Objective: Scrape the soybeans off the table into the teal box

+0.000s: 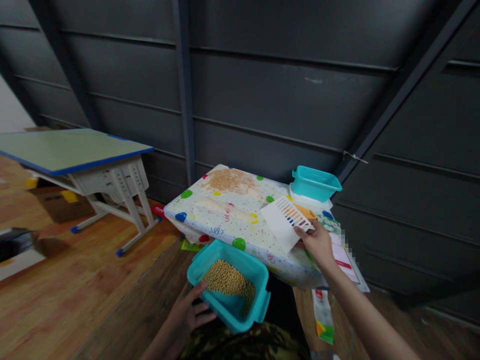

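Note:
My left hand (195,307) grips the near left side of a teal plastic container (262,277), thumb at the rim and fingers against the outer wall. Round yellow beans (225,277) lie inside it, with smaller greenish ones at the right end. The container is tilted, close to my lap. In my right hand (318,245), a white slotted plastic plate (277,225) is pinched by its slotted end above the table's right part. Near the table's back left corner is a spread heap of beans (229,180) with pale powder around it.
The low table (210,220) wears a balloon-patterned cloth. A second teal container (317,184) stands at its back right on something white. An orange item (304,212) and papers (343,260) lie at the right. A packet (323,317) is below. Another desk (75,147) stands left.

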Demonstrator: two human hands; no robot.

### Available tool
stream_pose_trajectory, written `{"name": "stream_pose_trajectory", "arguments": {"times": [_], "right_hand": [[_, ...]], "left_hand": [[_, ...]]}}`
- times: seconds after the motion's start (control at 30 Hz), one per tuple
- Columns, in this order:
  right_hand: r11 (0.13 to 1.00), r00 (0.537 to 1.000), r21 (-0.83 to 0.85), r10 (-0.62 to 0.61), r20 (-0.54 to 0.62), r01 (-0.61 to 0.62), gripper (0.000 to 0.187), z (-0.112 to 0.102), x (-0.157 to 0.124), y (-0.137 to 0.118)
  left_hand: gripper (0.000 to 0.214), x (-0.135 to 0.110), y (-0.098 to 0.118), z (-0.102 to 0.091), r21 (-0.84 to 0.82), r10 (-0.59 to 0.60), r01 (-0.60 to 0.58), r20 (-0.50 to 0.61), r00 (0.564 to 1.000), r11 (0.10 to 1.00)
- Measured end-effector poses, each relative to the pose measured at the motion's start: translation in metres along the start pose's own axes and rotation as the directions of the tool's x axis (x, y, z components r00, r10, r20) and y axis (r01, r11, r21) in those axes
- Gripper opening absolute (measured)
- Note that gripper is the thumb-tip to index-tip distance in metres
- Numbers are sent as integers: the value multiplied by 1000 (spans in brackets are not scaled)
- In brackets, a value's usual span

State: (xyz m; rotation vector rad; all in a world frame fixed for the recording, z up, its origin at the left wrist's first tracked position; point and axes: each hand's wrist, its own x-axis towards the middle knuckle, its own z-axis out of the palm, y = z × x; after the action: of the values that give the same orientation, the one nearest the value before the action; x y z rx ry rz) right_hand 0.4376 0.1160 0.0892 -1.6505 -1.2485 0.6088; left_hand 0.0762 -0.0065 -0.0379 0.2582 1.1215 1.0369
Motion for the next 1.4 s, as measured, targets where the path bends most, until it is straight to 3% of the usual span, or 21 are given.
{"name": "stream_pose_trajectory", "arguments": {"times": [0.2,0.3,0.4,0.6,0.8,1.0,1.13,1.27,1.4], "right_hand": [[964,950,73,235,205,-254,68,4,-10,-28],[934,920,132,291,261,-333,56,15,-19,-35],[905,897,208,291,332,-371,40,30,-26,-37],[841,848,305,291,443,-447,37,65,-32,-48],[826,851,351,260,456,-441,40,101,-32,-66],[802,842,359,298,450,-477,36,130,-23,-88],[847,849,332,230,475,-415,39,122,-10,-93],[937,874,195,174,454,-288,42,92,10,-96],[1000,896,-27,15,445,-3,30,59,26,-101]], "left_hand": [[74,2,-4,-2,47,-21,21,-4,1000,999],[79,1,-5,-4,30,0,0,25,1000,1000],[83,-2,-3,-3,31,3,-3,12,1000,1000],[82,-4,1,-1,38,7,-8,7,1000,999],[76,-8,7,1,24,20,-20,12,1000,1000],[88,-7,9,1,23,40,-41,13,999,999],[97,-6,9,-1,-6,48,-48,6,999,999],[86,-6,9,1,7,47,-47,-6,999,999],[78,-3,7,0,9,39,-39,0,999,999]]}}
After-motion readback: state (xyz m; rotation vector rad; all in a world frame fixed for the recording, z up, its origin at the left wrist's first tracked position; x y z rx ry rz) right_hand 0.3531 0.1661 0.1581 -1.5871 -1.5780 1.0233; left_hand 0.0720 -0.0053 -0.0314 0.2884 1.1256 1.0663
